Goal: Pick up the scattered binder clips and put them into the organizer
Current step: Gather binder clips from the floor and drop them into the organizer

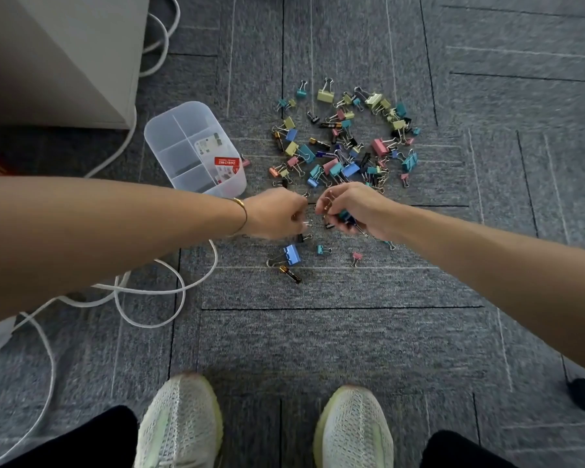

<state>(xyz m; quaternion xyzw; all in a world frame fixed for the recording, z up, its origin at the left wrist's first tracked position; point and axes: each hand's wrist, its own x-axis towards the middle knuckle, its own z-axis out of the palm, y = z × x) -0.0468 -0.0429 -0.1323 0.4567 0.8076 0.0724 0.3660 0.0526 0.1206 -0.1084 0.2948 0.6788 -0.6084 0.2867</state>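
Observation:
Many coloured binder clips lie scattered in a heap on the grey carpet, with a few batteries among them. A clear plastic organizer with several compartments stands open to the heap's left. My right hand is closed around several small clips at the heap's near edge. My left hand is right beside it, fingers pinched on a small clip's wire handle. Below the hands lie a blue clip, a small teal clip, a pink clip and a battery.
A white cabinet stands at the upper left. White cables loop over the carpet on the left, under my left arm. My two light shoes are at the bottom, near the clips.

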